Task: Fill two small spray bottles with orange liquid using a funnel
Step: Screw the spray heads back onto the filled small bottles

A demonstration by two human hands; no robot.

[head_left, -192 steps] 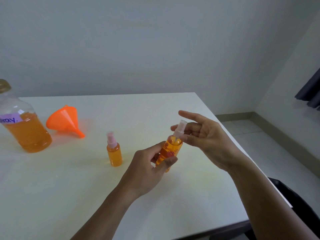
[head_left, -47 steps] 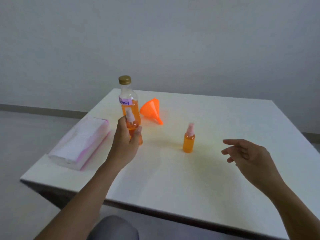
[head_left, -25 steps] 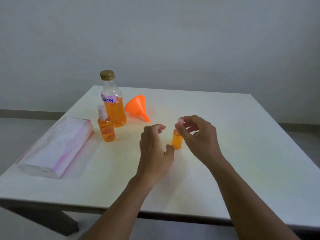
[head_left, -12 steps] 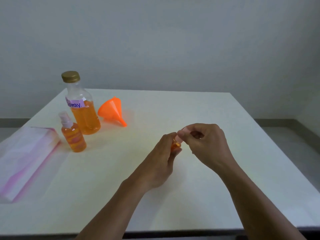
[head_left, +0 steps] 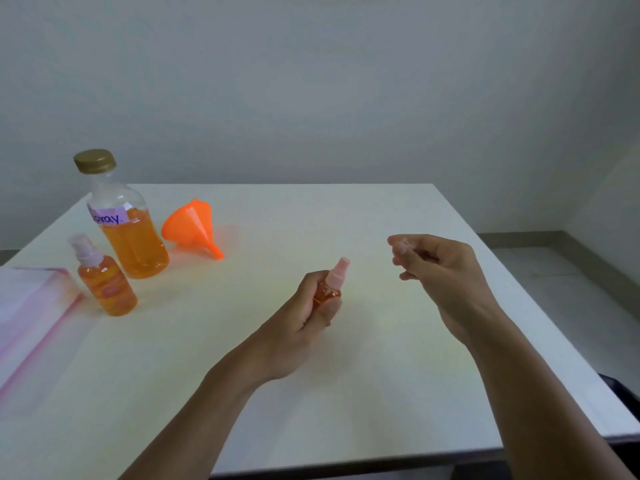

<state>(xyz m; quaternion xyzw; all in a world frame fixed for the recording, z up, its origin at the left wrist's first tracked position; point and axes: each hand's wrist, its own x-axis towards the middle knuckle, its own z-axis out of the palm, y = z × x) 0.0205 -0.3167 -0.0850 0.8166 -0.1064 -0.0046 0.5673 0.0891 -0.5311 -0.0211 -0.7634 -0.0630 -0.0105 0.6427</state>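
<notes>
My left hand (head_left: 298,327) grips a small spray bottle (head_left: 330,287) of orange liquid, tilted, its pink nozzle bare at the top. My right hand (head_left: 440,268), apart to the right, pinches a small clear cap (head_left: 403,244) between thumb and fingertips. A second, larger spray bottle (head_left: 104,280) full of orange liquid stands at the left with its cap on. Behind it stands the big bottle (head_left: 124,223) with a gold lid and a "spray" label, about half full. The orange funnel (head_left: 192,226) lies on its side beside the big bottle.
A white table (head_left: 363,393) carries everything; its right edge drops to a tiled floor. A white and pink plastic packet (head_left: 26,317) lies at the left edge. A dark chair part shows at the lower right corner.
My right hand has pulled the clear cap off the small spray bottle and moved away to the right. My left hand has lifted the bottle. The view shifted slightly.
</notes>
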